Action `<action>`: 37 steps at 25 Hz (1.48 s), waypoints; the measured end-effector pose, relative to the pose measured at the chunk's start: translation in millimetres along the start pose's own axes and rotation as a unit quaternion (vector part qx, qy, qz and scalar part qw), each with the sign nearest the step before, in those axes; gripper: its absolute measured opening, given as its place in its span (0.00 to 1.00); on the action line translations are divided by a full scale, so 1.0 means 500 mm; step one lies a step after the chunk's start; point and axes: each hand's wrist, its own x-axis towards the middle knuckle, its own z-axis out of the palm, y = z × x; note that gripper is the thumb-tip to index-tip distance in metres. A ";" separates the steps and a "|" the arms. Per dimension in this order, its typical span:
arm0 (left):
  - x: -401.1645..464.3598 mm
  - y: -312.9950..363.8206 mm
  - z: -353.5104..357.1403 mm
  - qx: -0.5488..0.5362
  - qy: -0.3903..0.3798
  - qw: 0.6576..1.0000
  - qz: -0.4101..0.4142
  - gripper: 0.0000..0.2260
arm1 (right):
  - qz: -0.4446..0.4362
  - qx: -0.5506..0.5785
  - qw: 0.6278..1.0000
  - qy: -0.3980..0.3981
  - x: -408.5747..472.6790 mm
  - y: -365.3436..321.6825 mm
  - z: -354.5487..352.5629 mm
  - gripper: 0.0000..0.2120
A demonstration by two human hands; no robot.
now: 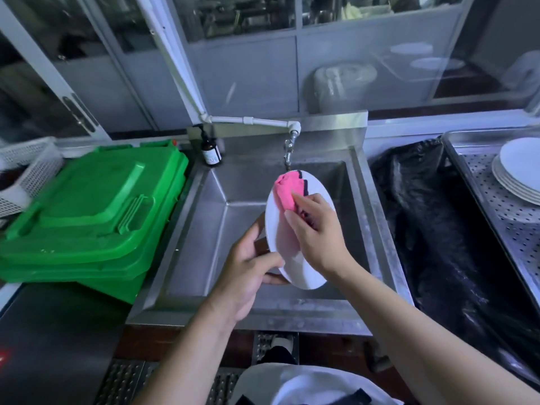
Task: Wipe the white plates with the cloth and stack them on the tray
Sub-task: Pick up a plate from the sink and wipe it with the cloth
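Note:
A white plate (282, 235) is held tilted on edge over the steel sink (204, 229). My left hand (248, 267) grips its lower left rim, thumb on the face and fingers behind. My right hand (315, 229) holds a pink cloth (287, 190) with a dark edge and presses it against the upper part of the plate's face. At the far right a stack of white plates (517, 173) rests on a perforated metal tray (496, 217).
A tap (287, 153) hangs over the sink just above the plate. A brown bottle (211, 150) stands at the sink's back left corner. Green plastic bins (90, 211) lie left of the sink. A black bag (432, 223) lies between sink and tray.

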 end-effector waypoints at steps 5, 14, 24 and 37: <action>-0.003 0.031 -0.004 -0.026 -0.024 0.999 0.032 0.29 | -0.057 0.058 0.991 -0.106 -0.039 -0.020 -0.015 0.13; 0.008 0.026 -0.009 -0.111 0.035 0.993 0.004 0.21 | -0.009 0.095 0.969 -0.230 -0.089 0.012 -0.071 0.12; 0.024 0.015 -0.069 -0.164 -0.006 0.986 -0.042 0.26 | 0.075 0.035 0.972 -0.221 -0.058 -0.014 -0.277 0.08; 0.102 0.085 -0.181 -0.193 -0.057 0.978 0.056 0.28 | -0.218 -0.312 0.924 -0.041 0.132 -0.118 0.067 0.23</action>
